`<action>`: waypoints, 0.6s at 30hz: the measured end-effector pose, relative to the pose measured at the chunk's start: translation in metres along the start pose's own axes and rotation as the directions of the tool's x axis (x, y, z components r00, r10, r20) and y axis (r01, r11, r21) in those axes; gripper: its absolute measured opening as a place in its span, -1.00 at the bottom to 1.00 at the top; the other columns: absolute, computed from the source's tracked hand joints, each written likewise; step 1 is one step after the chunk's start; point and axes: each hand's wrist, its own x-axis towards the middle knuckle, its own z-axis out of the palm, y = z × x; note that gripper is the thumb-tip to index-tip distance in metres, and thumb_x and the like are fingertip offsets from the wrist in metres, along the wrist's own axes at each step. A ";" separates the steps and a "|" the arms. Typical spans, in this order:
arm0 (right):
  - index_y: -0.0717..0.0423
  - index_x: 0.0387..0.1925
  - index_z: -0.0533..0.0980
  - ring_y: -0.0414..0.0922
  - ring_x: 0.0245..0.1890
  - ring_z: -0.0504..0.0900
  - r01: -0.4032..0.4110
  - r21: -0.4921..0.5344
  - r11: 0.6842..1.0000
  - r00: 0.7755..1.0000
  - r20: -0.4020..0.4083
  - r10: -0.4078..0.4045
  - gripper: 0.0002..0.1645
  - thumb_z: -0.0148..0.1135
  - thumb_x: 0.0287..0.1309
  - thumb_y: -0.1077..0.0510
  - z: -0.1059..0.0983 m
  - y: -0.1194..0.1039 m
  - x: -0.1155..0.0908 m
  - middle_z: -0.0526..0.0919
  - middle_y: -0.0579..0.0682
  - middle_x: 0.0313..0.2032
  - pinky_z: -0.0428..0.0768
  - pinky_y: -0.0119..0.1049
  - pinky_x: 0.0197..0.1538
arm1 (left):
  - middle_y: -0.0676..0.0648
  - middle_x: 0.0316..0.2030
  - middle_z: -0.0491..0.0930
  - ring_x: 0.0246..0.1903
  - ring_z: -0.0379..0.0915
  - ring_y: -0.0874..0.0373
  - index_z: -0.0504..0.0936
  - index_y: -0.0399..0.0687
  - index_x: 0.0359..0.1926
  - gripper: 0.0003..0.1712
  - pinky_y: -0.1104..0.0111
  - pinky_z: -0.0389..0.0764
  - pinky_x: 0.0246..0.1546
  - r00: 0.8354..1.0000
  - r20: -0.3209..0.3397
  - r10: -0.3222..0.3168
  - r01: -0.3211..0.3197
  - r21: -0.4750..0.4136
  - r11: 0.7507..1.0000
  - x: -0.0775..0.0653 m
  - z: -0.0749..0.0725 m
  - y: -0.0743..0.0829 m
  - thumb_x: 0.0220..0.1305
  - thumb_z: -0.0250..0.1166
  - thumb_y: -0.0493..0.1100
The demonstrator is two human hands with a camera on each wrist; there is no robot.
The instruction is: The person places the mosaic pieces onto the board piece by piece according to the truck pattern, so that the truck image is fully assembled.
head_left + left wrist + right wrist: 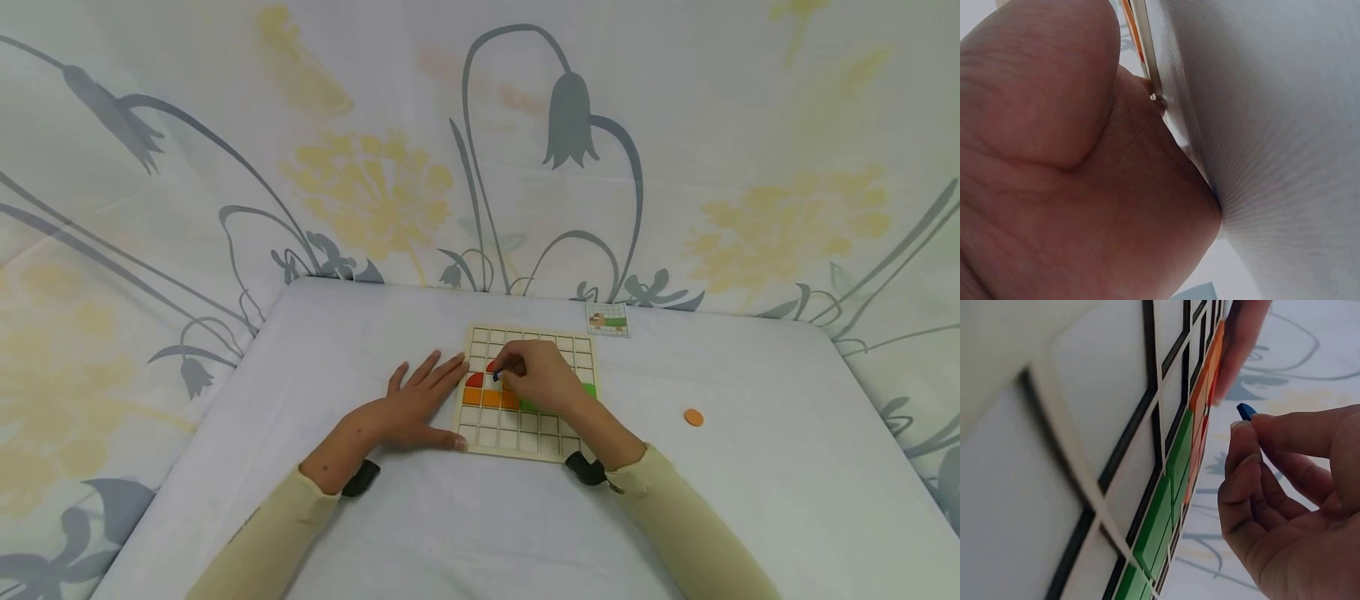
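A pale wooden grid board (487, 438) lies on the white table. My left hand (420, 410) is spread flat beside it, with fingertips and thumb tip touching the board's left edge. Thumb and finger of my right hand (542, 379) pinch a small dark blue piece (1245, 412) above the board's left part. Red pieces (475, 381) sit in grid cells near my right fingertips, with a row of orange pieces (491, 398) just below them. Green pieces (1154, 531) continue the row to the right, partly hidden under my right hand in the head view.
A small picture card (609, 320) with a coloured grid figure lies behind the board's right corner. To the right of the board is a loose orange disc (693, 417). A flower-patterned cloth (375, 192) hangs behind the table's far edge.
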 end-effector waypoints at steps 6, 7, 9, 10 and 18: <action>0.11 -0.25 0.72 -0.18 -0.35 0.62 -0.024 -0.015 1.000 1.000 -0.006 0.023 -0.93 0.39 0.29 0.32 0.007 -0.002 0.006 0.74 -0.09 -0.33 0.65 -0.25 -0.17 | 0.07 0.73 -0.31 0.69 -0.59 -0.11 -0.18 0.10 0.75 0.33 -0.34 -0.38 0.53 1.000 -0.001 0.016 -0.016 -0.008 1.000 0.000 -0.001 0.002 0.28 0.38 0.47; 0.12 -0.25 0.72 -0.18 -0.35 0.63 -0.027 -0.019 0.999 1.000 -0.004 0.027 -0.93 0.40 0.28 0.32 0.008 -0.003 0.007 0.74 -0.09 -0.34 0.66 -0.24 -0.16 | 0.07 0.73 -0.32 0.69 -0.59 -0.11 -0.18 0.10 0.75 0.33 -0.34 -0.38 0.53 1.000 0.000 0.017 -0.017 -0.008 1.000 0.000 -0.001 0.002 0.29 0.37 0.47; 0.13 -0.26 0.72 -0.17 -0.35 0.62 -0.036 -0.028 0.999 0.999 0.001 0.037 -0.94 0.41 0.26 0.31 0.010 -0.003 0.009 0.73 -0.09 -0.35 0.66 -0.22 -0.15 | 0.08 0.73 -0.33 0.69 -0.59 -0.10 -0.19 0.11 0.75 0.33 -0.33 -0.38 0.54 1.000 0.002 0.017 -0.017 -0.006 1.000 0.000 -0.001 0.002 0.29 0.36 0.48; 0.13 -0.26 0.72 -0.17 -0.35 0.62 -0.043 -0.035 0.998 0.999 0.004 0.043 -0.95 0.41 0.25 0.31 0.011 -0.003 0.009 0.73 -0.09 -0.36 0.66 -0.22 -0.15 | 0.09 0.73 -0.33 0.69 -0.60 -0.09 -0.19 0.11 0.75 0.33 -0.33 -0.38 0.54 1.000 0.003 0.016 -0.016 -0.007 1.000 0.001 -0.001 0.002 0.29 0.36 0.48; 0.12 -0.34 0.73 -0.18 -0.38 0.61 -0.065 -0.093 0.994 0.997 0.023 0.068 -0.96 0.43 0.25 0.28 0.014 -0.005 0.016 0.72 -0.12 -0.41 0.65 -0.22 -0.17 | 0.09 0.73 -0.34 0.69 -0.60 -0.09 -0.20 0.12 0.75 0.34 -0.34 -0.38 0.54 1.000 0.002 0.008 -0.008 0.011 1.000 0.000 0.000 0.000 0.28 0.36 0.49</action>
